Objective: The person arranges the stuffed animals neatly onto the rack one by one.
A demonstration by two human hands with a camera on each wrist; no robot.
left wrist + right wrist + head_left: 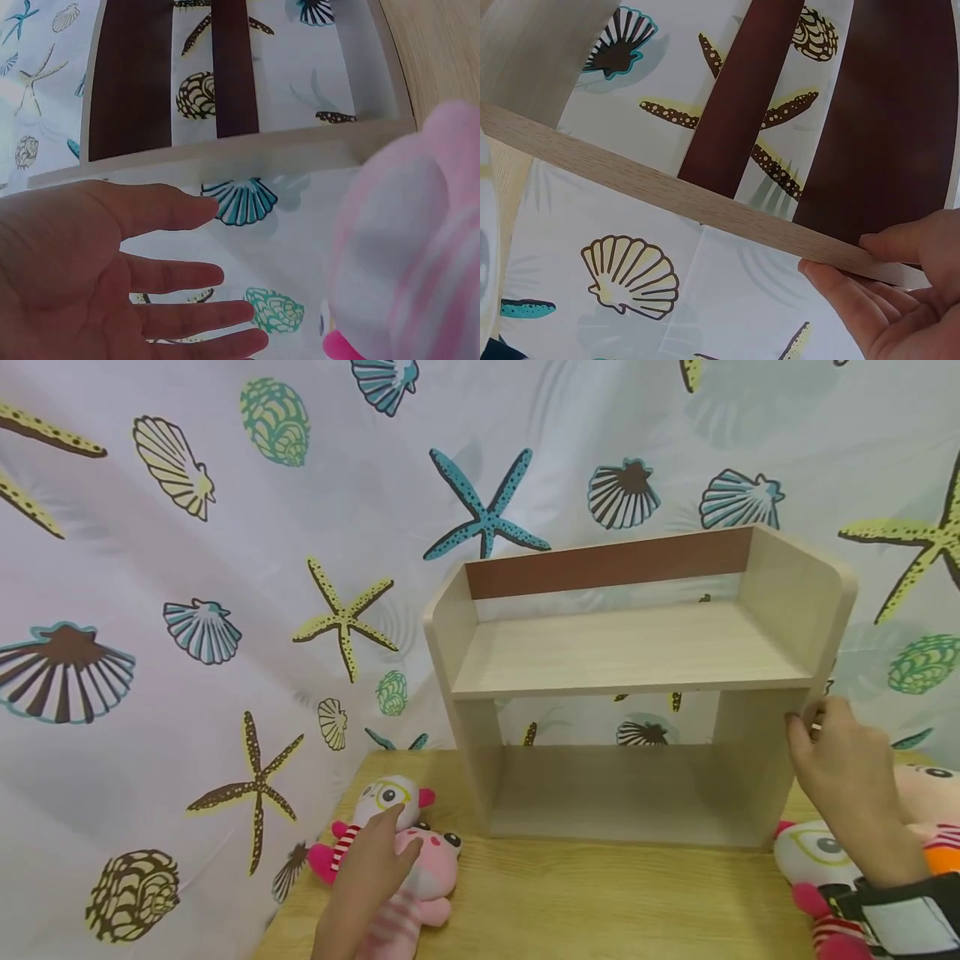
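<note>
A pale wooden two-tier desktop shelf (630, 652) stands upright on the table, with a brown strip along its upper back. My right hand (843, 768) grips the front edge of its right side panel; the right wrist view shows the thumb (900, 244) on one face and the fingers on the other. On the left, my left hand (375, 868) has its fingers spread and holds nothing. It is over a pink plush toy (435, 868) and a white plush toy with yellow glasses (386, 795). In the left wrist view the pink plush (397, 225) sits apart from the fingers.
More plush toys lie right of the shelf, one white with yellow glasses (817, 852) and another pink-faced (926, 789), partly behind my right forearm. The wooden table (585, 902) extends in front of the shelf. A white curtain with starfish and shells (210, 693) hangs behind.
</note>
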